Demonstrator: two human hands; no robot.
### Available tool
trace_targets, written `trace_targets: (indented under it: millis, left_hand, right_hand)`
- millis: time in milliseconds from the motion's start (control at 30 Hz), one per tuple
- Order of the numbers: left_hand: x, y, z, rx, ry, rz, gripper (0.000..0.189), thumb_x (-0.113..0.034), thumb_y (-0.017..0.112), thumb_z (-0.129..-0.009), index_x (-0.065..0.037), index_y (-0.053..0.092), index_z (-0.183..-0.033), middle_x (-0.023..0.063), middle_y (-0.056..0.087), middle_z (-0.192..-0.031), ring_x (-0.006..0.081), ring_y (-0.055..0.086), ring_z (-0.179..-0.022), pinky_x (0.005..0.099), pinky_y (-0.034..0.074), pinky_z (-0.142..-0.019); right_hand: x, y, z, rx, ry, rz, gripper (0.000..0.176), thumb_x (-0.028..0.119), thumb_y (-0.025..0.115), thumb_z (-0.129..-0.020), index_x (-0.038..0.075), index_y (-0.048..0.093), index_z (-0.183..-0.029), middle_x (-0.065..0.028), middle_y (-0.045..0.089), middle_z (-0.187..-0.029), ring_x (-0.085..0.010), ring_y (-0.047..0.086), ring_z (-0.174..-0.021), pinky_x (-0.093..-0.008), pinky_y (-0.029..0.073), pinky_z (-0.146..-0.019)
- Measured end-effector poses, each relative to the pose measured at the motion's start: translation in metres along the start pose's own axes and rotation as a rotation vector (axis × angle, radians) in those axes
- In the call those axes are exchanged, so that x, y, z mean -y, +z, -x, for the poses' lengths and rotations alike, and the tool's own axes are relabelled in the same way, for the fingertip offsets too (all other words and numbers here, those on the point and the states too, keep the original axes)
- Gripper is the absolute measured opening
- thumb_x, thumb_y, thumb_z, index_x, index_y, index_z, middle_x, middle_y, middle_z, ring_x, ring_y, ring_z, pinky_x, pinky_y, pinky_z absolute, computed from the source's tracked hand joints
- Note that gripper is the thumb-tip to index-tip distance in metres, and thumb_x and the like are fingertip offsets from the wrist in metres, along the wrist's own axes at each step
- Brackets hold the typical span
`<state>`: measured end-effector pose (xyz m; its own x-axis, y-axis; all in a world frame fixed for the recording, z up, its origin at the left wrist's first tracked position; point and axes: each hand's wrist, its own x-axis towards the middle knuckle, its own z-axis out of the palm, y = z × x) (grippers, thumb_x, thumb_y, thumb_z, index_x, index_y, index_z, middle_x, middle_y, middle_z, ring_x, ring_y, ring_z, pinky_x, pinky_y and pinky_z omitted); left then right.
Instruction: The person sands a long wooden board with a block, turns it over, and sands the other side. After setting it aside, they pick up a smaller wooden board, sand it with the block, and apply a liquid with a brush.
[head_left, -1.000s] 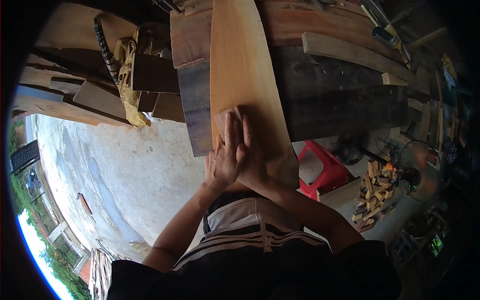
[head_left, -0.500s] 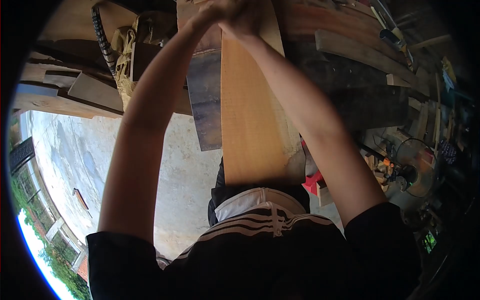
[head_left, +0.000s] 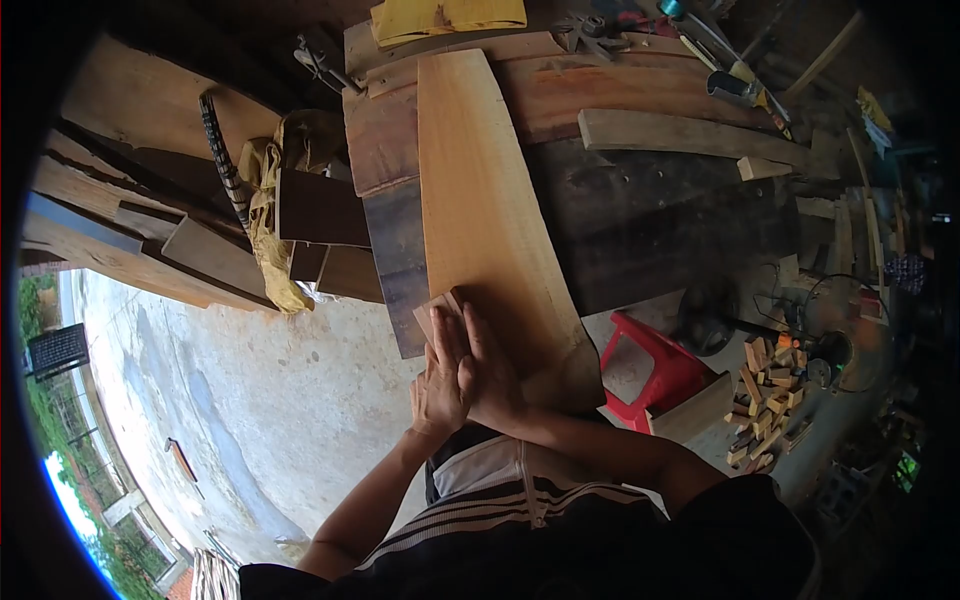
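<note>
A long, pale brown wooden board lies on the workbench and reaches back close to my waist. Near its close left edge sits a small brown sanding block, partly covered by my fingers. My left hand presses on the block, its fingers close together and pointing forward. Beside and partly overlapping it, my right hand also holds the block down, fingers stretched along its top. The block's underside is hidden.
On the bench lie a wooden strip, a small wood block and yellow sheet. A red plastic stool stands at the right, near a pile of wood offcuts and a fan. Planks fill the left.
Both hands have come back from the board's far end to its near left edge, bringing the sanding block into sight. The view has shifted, showing more of the bench.
</note>
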<state>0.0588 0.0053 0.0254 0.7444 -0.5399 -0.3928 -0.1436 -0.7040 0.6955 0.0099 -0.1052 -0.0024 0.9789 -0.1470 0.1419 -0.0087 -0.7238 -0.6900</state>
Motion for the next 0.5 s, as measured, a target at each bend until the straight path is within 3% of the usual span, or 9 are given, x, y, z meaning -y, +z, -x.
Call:
trace_targets:
  millis: [67, 100, 167, 233, 300, 367, 433, 467, 500]
  left_hand:
    - [-0.002, -0.013, -0.038, 0.001, 0.069, -0.078, 0.081, -0.047, 0.036, -0.098, -0.004, -0.002, -0.155, 0.0273, 0.017, -0.158, 0.0502, 0.039, -0.132, 0.0508, 0.046, -0.097]
    - [0.001, -0.018, -0.066, -0.055, 0.169, -0.123, 0.077, -0.045, 0.035, -0.099, -0.006, 0.0, -0.156, 0.0232, 0.021, -0.158, 0.0483, 0.045, -0.128, 0.0496, 0.049, -0.093]
    - [-0.022, -0.046, -0.128, -0.048, 0.129, -0.193, 0.072, -0.044, 0.034, -0.099, -0.016, 0.003, -0.157, 0.0157, 0.031, -0.157, 0.0465, 0.055, -0.116, 0.0515, 0.053, -0.084]
    - [-0.026, -0.068, -0.202, -0.089, 0.225, -0.266, 0.07, -0.045, 0.031, -0.099, -0.021, 0.001, -0.157, 0.0152, 0.034, -0.155, 0.0459, 0.054, -0.119, 0.0507, 0.049, -0.094]
    - [-0.031, -0.091, -0.287, -0.121, 0.249, -0.335, 0.074, -0.051, 0.033, -0.096, -0.023, 0.0, -0.157, 0.0223, 0.048, -0.143, 0.0463, 0.056, -0.117, 0.0524, 0.047, -0.097]
    - [-0.039, -0.111, -0.352, -0.152, 0.339, -0.345, 0.073, -0.054, 0.031, -0.095, -0.026, 0.003, -0.157, 0.0218, 0.048, -0.143, 0.0442, 0.052, -0.124, 0.0506, 0.041, -0.105]
    - [-0.032, -0.111, -0.4, -0.277, 0.43, -0.347, 0.074, -0.055, 0.031, -0.094, -0.026, 0.005, -0.157, 0.021, 0.05, -0.142, 0.0422, 0.05, -0.127, 0.0488, 0.039, -0.108]
    - [-0.04, -0.109, -0.386, -0.274, 0.422, -0.341, 0.074, -0.055, 0.031, -0.094, -0.026, 0.005, -0.157, 0.021, 0.05, -0.142, 0.0422, 0.05, -0.127, 0.0488, 0.039, -0.108]
    - [-0.051, -0.108, -0.375, -0.215, 0.285, -0.336, 0.075, -0.056, 0.031, -0.094, -0.024, 0.004, -0.157, 0.0211, 0.05, -0.142, 0.0419, 0.05, -0.128, 0.0489, 0.039, -0.108]
  right_hand:
    - [-0.012, 0.001, -0.028, -0.078, 0.021, -0.003, 0.063, 0.022, 0.052, -0.095, -0.001, 0.03, -0.149, -0.0324, 0.032, -0.147, -0.0466, 0.038, -0.135, -0.0472, 0.033, -0.113]
    - [-0.022, 0.003, -0.05, -0.144, 0.044, -0.042, 0.062, 0.022, 0.051, -0.096, -0.002, 0.031, -0.149, -0.0313, 0.032, -0.148, -0.0462, 0.037, -0.135, -0.0467, 0.033, -0.113]
    - [-0.035, 0.006, -0.111, -0.351, 0.097, -0.295, 0.061, 0.022, 0.049, -0.096, -0.002, 0.031, -0.149, -0.0305, 0.034, -0.148, -0.0463, 0.038, -0.135, -0.047, 0.032, -0.113]
    - [-0.051, -0.008, -0.186, -0.408, 0.03, 0.123, 0.061, 0.023, 0.047, -0.095, -0.003, 0.032, -0.148, -0.0318, 0.037, -0.146, -0.0481, 0.038, -0.133, -0.0475, 0.032, -0.112]
    - [-0.085, -0.003, -0.249, -0.495, -0.009, 0.254, 0.061, 0.023, 0.046, -0.094, -0.004, 0.033, -0.147, -0.0331, 0.039, -0.144, -0.0491, 0.041, -0.13, -0.0475, 0.034, -0.11]
    - [-0.116, 0.001, -0.307, -0.626, -0.073, 0.194, 0.063, 0.027, 0.047, -0.092, -0.004, 0.033, -0.146, -0.0338, 0.04, -0.143, -0.0497, 0.044, -0.126, -0.0483, 0.036, -0.107]
    - [-0.107, -0.031, -0.326, -0.414, 0.032, 0.217, 0.067, 0.031, 0.048, -0.09, -0.004, 0.033, -0.146, -0.0334, 0.039, -0.143, -0.0494, 0.044, -0.126, -0.0493, 0.035, -0.107]
    - [-0.108, -0.042, -0.327, -0.28, 0.088, 0.203, 0.086, 0.042, 0.063, -0.081, -0.002, 0.029, -0.147, -0.029, 0.045, -0.139, -0.0434, 0.045, -0.126, -0.047, 0.038, -0.107]
    - [-0.113, -0.038, -0.317, -0.272, 0.085, 0.203, 0.086, 0.042, 0.063, -0.081, -0.002, 0.029, -0.147, -0.029, 0.045, -0.139, -0.0434, 0.045, -0.126, -0.047, 0.038, -0.107]
